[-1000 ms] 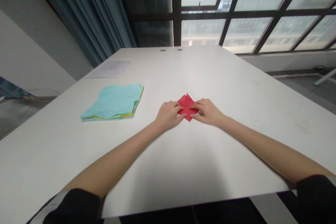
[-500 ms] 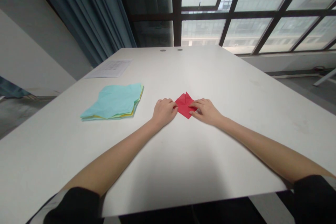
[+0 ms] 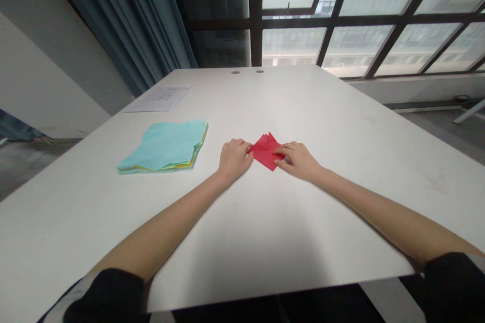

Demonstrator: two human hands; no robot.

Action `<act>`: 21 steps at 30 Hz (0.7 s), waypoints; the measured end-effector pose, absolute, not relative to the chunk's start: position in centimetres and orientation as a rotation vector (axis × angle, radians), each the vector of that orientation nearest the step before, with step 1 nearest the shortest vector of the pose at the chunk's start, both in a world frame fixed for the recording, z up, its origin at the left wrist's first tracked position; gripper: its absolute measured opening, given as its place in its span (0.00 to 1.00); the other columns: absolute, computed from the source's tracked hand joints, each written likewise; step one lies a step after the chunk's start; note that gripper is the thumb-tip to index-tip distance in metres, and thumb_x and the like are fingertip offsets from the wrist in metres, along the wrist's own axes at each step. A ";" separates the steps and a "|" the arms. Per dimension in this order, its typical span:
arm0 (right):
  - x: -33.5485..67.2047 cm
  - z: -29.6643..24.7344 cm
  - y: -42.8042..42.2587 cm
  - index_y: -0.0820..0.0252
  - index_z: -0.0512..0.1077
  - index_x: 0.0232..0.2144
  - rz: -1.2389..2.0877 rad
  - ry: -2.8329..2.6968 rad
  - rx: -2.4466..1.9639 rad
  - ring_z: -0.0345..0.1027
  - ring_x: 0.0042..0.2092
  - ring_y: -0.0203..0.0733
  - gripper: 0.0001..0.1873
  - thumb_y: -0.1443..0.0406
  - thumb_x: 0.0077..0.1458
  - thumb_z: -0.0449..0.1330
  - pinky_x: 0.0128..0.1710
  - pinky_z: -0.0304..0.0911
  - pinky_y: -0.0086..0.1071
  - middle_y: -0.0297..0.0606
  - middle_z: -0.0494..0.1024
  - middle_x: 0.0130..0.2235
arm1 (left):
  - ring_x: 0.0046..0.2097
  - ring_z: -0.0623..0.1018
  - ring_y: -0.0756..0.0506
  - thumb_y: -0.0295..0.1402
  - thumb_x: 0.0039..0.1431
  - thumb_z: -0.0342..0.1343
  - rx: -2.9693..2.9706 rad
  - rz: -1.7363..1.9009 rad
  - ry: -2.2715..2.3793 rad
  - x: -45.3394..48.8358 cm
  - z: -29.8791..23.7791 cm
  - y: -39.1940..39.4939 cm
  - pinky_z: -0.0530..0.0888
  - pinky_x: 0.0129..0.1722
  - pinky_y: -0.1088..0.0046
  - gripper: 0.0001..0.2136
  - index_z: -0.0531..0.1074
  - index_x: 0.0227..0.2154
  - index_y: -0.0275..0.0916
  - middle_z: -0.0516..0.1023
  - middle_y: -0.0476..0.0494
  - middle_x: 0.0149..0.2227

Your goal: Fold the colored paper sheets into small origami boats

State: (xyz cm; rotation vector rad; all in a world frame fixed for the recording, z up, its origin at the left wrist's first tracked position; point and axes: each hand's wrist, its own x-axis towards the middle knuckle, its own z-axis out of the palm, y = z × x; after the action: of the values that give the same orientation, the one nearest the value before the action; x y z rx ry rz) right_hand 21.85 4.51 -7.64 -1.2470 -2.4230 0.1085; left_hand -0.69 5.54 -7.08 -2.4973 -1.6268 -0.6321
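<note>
A small folded red paper [image 3: 265, 152] lies on the white table [image 3: 265, 222] in front of me, with two little points sticking up at its far edge. My left hand [image 3: 233, 157] is curled at its left corner, fingertips pinching the paper's edge. My right hand [image 3: 297, 160] rests on its right side, fingers together and pressing the paper down.
A stack of coloured paper sheets [image 3: 164, 145], light blue on top, lies to the left. A printed white sheet [image 3: 158, 99] sits farther back near the table's left edge. Large windows and a dark curtain [image 3: 125, 20] stand beyond the table.
My left hand has slid left, off the top of the red paper to its left corner. The paper has shifted slightly left and farther away. My right hand has hardly moved.
</note>
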 end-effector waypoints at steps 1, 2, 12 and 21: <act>21.9 -7.7 4.5 0.58 0.72 0.43 0.108 -2.422 -1.245 0.66 0.46 0.48 0.16 0.57 0.56 0.55 0.45 0.56 0.43 0.43 0.75 0.45 | 0.41 0.73 0.41 0.33 0.56 0.49 -2.497 -0.645 -1.627 -0.7 -7.0 5.5 0.67 0.38 0.63 0.10 0.75 0.36 0.40 0.77 0.42 0.36; 21.9 -7.7 4.5 0.58 0.72 0.43 0.106 -2.420 -1.246 0.66 0.46 0.48 0.16 0.56 0.55 0.55 0.45 0.56 0.43 0.43 0.75 0.45 | 0.41 0.73 0.41 0.33 0.56 0.49 -2.499 -0.658 -1.625 -0.7 -7.0 5.5 0.67 0.38 0.63 0.10 0.74 0.36 0.40 0.77 0.42 0.36; 21.8 -7.8 4.5 0.57 0.72 0.43 0.104 -2.407 -1.253 0.65 0.45 0.49 0.16 0.56 0.56 0.54 0.45 0.56 0.43 0.42 0.75 0.46 | 0.40 0.72 0.42 0.26 0.51 0.49 -2.568 -0.708 -1.581 -0.8 -7.0 5.4 0.66 0.40 0.62 0.10 0.75 0.31 0.40 0.77 0.44 0.36; 21.9 -7.9 4.6 0.57 0.72 0.43 0.096 -2.415 -1.250 0.66 0.45 0.48 0.17 0.55 0.56 0.54 0.45 0.56 0.43 0.43 0.75 0.46 | 0.41 0.72 0.42 0.24 0.53 0.48 -2.687 -0.664 -1.417 -0.9 -7.3 5.5 0.66 0.41 0.62 0.13 0.76 0.34 0.41 0.78 0.44 0.35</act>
State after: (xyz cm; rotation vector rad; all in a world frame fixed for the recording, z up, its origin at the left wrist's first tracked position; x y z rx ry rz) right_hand 21.88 4.61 -7.95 -1.2502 -2.4151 0.0964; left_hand -0.89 5.52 -7.32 -2.6871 -1.4168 -0.6638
